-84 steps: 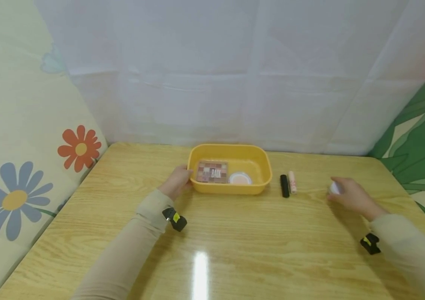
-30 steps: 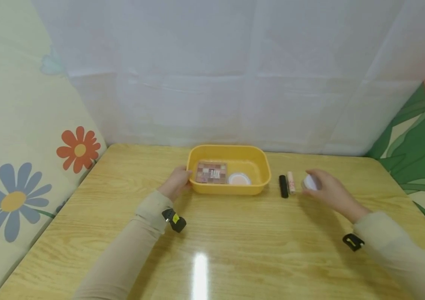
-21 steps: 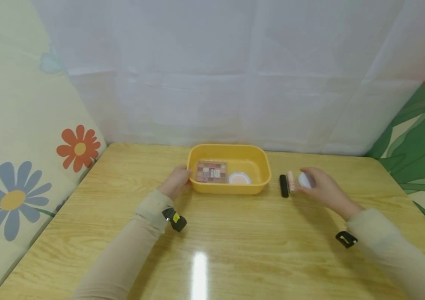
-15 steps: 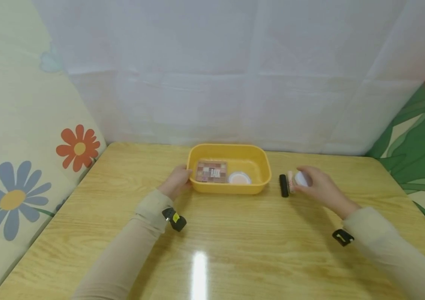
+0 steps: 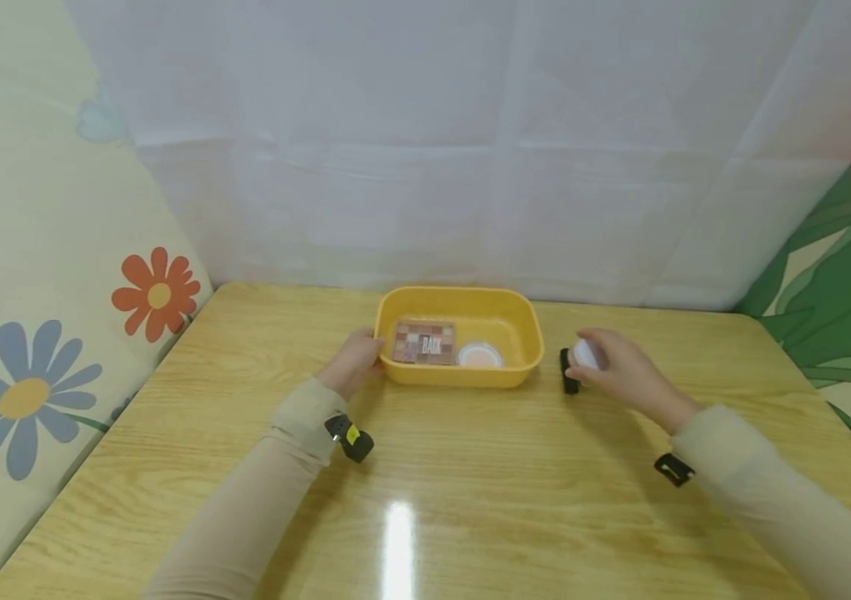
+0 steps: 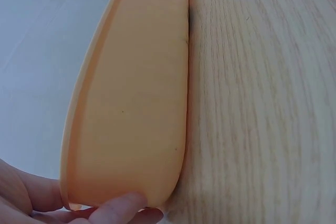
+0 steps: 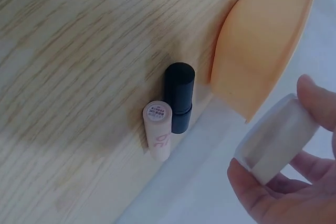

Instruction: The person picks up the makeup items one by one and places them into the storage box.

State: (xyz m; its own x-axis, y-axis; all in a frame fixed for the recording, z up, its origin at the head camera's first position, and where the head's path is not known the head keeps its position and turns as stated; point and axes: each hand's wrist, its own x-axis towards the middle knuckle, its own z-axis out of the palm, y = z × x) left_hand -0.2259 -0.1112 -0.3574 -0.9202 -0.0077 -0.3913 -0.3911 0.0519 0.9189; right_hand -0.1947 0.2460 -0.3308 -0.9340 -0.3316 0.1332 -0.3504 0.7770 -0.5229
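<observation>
At the left end of a yellow plastic basin [image 5: 463,377], my left hand [image 5: 352,364] grips the wall; the left wrist view shows its fingertips [image 6: 122,209] at the corner. Inside the basin lie a makeup palette [image 5: 425,343] in several shades and a round compact [image 5: 480,356] with a pale centre. My right hand [image 5: 631,377] pinches a small white round jar [image 7: 278,140] between thumb and fingers, held above the table just right of the basin. Below it lie a black lipstick tube [image 7: 179,90] and a pale pink lipstick tube [image 7: 158,132], side by side. In the head view the pink tube is hidden.
The wooden table [image 5: 470,467] runs back to a white cloth [image 5: 433,167] hanging behind the basin. Flower-printed cloth panels [image 5: 27,250] stand at both sides. A black wrist camera [image 5: 350,437] is strapped to each wrist.
My right hand has carried the white jar leftward from the table's right side to over the two lipstick tubes, its face turning. The left hand and basin have stayed in place.
</observation>
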